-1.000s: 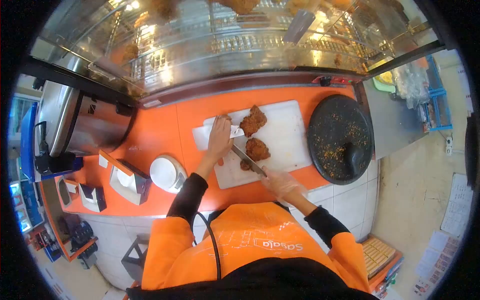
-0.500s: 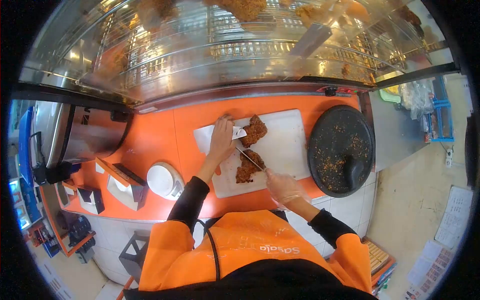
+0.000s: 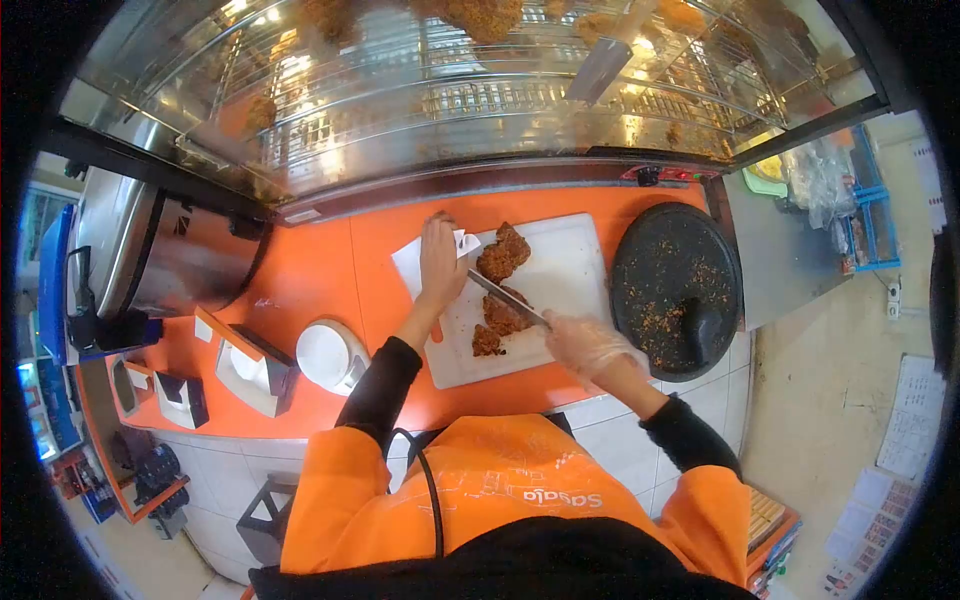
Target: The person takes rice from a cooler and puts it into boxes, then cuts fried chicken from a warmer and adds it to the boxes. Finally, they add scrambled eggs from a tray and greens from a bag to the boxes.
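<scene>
On the white cutting board (image 3: 565,260) lie several browned, crusty pieces: an upper piece (image 3: 503,251), a middle piece (image 3: 505,314) and a small lower piece (image 3: 487,341). My right hand (image 3: 588,345), in a clear glove, is closed round the handle of a knife (image 3: 508,298). The blade slants up to the left across the middle piece. At the board's upper left, my left hand (image 3: 440,262) has its fingers together on a folded white paper (image 3: 408,262), beside the upper piece.
A round black tray (image 3: 650,255) with crumbs and a dark object stands right of the board. Left are a round white scale (image 3: 325,358), small boxes (image 3: 255,375) and a steel appliance (image 3: 190,250). A glass display case (image 3: 400,130) holding fried food runs along the back.
The knife has moved from the lower part of the food up to the middle piece. A small lower piece now shows apart from it. The camera view has shifted slightly.
</scene>
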`<state>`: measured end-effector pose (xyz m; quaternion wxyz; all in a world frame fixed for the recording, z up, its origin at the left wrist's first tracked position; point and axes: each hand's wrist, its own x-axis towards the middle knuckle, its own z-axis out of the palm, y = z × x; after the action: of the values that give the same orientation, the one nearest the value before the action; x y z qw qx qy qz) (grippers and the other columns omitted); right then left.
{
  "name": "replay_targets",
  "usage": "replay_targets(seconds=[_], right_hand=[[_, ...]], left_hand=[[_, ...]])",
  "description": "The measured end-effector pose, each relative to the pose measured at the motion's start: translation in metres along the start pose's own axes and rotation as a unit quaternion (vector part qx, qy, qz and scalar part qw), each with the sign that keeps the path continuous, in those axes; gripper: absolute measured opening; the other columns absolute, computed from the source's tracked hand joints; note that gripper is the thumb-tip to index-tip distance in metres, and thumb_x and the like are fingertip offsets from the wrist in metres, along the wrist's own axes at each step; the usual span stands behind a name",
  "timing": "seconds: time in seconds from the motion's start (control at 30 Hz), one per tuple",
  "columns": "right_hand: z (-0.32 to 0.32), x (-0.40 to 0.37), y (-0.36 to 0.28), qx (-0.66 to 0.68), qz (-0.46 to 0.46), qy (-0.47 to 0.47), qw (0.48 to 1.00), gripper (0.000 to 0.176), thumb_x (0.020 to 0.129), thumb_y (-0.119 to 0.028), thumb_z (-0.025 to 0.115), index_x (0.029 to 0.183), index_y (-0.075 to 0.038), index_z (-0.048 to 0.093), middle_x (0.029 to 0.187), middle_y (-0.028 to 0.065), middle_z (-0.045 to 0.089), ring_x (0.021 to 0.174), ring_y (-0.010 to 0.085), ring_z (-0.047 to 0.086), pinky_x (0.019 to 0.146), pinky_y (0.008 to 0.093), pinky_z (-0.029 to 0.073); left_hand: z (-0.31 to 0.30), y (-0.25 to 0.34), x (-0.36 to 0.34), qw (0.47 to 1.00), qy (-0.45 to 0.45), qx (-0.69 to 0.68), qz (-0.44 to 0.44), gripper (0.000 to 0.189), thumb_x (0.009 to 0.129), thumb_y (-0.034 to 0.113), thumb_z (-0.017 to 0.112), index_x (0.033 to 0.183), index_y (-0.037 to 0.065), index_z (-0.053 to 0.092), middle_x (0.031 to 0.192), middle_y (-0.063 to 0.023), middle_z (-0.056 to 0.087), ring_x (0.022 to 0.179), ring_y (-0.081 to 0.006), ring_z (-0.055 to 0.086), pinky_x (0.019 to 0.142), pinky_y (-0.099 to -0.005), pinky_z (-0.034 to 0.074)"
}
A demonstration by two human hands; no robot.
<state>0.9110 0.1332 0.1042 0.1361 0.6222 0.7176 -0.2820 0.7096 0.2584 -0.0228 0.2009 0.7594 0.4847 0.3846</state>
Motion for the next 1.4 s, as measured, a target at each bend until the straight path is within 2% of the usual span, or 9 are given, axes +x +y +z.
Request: replay_targets(seconds=[0.2, 0.6, 0.7, 0.8, 0.9, 1.0, 1.1, 1.17, 1.4], right_hand=[[0.005, -0.003, 0.008, 0.011, 0.032, -0.021, 0.999, 0.024, 0.087, -0.015, 0.042, 0.107, -0.008, 0.055, 0.080, 0.0185, 0.065, 0.074, 0.0381, 0.064, 0.066, 0.0486, 0.050], [0.033, 0.020, 0.022, 0.045, 0.028, -0.055, 0.997, 0.027, 0.087, -0.016, 0.043, 0.110, -0.006, 0.054, 0.083, 0.0199, 0.065, 0.075, 0.0383, 0.064, 0.066, 0.0496, 0.050], [0.032, 0.019, 0.013, 0.044, 0.047, -0.082, 0.995, 0.027, 0.090, -0.020, 0.038, 0.111, -0.009, 0.050, 0.083, 0.0229, 0.063, 0.079, 0.0425, 0.061, 0.072, 0.0527, 0.047], [0.063, 0.017, 0.011, 0.076, 0.048, 0.002, 0.996, 0.029, 0.090, -0.020, 0.039, 0.114, -0.009, 0.048, 0.084, 0.0233, 0.063, 0.079, 0.0428, 0.061, 0.072, 0.0529, 0.047], [0.042, 0.012, 0.003, 0.074, 0.104, -0.068, 0.989, 0.031, 0.090, -0.023, 0.040, 0.116, -0.008, 0.048, 0.083, 0.0237, 0.063, 0.079, 0.0438, 0.060, 0.072, 0.0522, 0.047], [0.027, 0.010, 0.012, 0.097, 0.077, -0.032, 0.992, 0.034, 0.090, -0.029, 0.042, 0.118, -0.013, 0.053, 0.087, 0.0243, 0.063, 0.082, 0.0414, 0.061, 0.071, 0.0486, 0.048], [0.030, -0.009, 0.015, 0.153, 0.103, 0.063, 0.981, 0.030, 0.089, -0.030, 0.048, 0.107, -0.007, 0.055, 0.077, 0.0242, 0.061, 0.077, 0.0414, 0.060, 0.068, 0.0488, 0.046], [0.031, -0.018, 0.014, 0.127, 0.110, 0.130, 0.977, 0.031, 0.088, -0.030, 0.049, 0.106, -0.006, 0.056, 0.076, 0.0238, 0.061, 0.077, 0.0401, 0.060, 0.066, 0.0485, 0.045], [0.077, -0.027, -0.006, -0.049, 0.014, 0.126, 0.991, 0.034, 0.089, -0.022, 0.048, 0.120, -0.010, 0.050, 0.078, 0.0163, 0.063, 0.072, 0.0304, 0.065, 0.061, 0.0416, 0.052]], left_hand=[[0.008, 0.008, -0.005, 0.998, 0.008, 0.032, 0.046, 0.023, 0.072, 0.001, 0.049, 0.094, -0.004, 0.043, 0.101, -0.0251, 0.044, 0.102, -0.0449, 0.042, 0.099, -0.0490, 0.031], [0.003, 0.000, -0.005, 0.990, -0.119, 0.075, -0.010, 0.031, 0.069, 0.003, 0.054, 0.098, -0.003, 0.046, 0.107, -0.0233, 0.048, 0.109, -0.0414, 0.044, 0.105, -0.0479, 0.028], [0.006, -0.003, -0.002, 0.995, -0.090, 0.045, 0.004, 0.031, 0.068, 0.003, 0.053, 0.098, -0.003, 0.046, 0.107, -0.0234, 0.048, 0.107, -0.0412, 0.044, 0.104, -0.0480, 0.029], [-0.002, 0.003, 0.004, 0.990, -0.098, 0.067, 0.070, 0.030, 0.069, 0.002, 0.052, 0.098, -0.004, 0.046, 0.107, -0.0237, 0.048, 0.105, -0.0415, 0.044, 0.102, -0.0483, 0.031], [0.003, -0.004, 0.004, 0.990, -0.100, 0.057, 0.082, 0.032, 0.068, 0.002, 0.052, 0.099, -0.004, 0.046, 0.109, -0.0241, 0.046, 0.104, -0.0426, 0.043, 0.100, -0.0483, 0.032], [-0.005, -0.006, 0.007, 0.998, -0.032, -0.037, 0.044, 0.023, 0.076, 0.002, 0.049, 0.099, -0.003, 0.045, 0.112, -0.0217, 0.046, 0.107, -0.0387, 0.044, 0.100, -0.0449, 0.033], [-0.039, 0.021, -0.005, 0.957, 0.244, -0.155, -0.031, 0.013, 0.088, 0.005, 0.044, 0.100, -0.001, 0.044, 0.114, -0.0171, 0.046, 0.106, -0.0305, 0.045, 0.095, -0.0396, 0.034], [-0.076, 0.039, -0.017, 0.925, 0.321, -0.204, -0.020, 0.012, 0.095, 0.010, 0.038, 0.101, 0.001, 0.043, 0.109, -0.0130, 0.046, 0.100, -0.0223, 0.045, 0.087, -0.0347, 0.037], [-0.116, 0.028, -0.113, 0.951, 0.217, -0.152, -0.157, 0.014, 0.090, 0.002, 0.038, 0.103, 0.003, 0.043, 0.094, -0.0084, 0.044, 0.086, -0.0181, 0.044, 0.077, -0.0288, 0.039]])
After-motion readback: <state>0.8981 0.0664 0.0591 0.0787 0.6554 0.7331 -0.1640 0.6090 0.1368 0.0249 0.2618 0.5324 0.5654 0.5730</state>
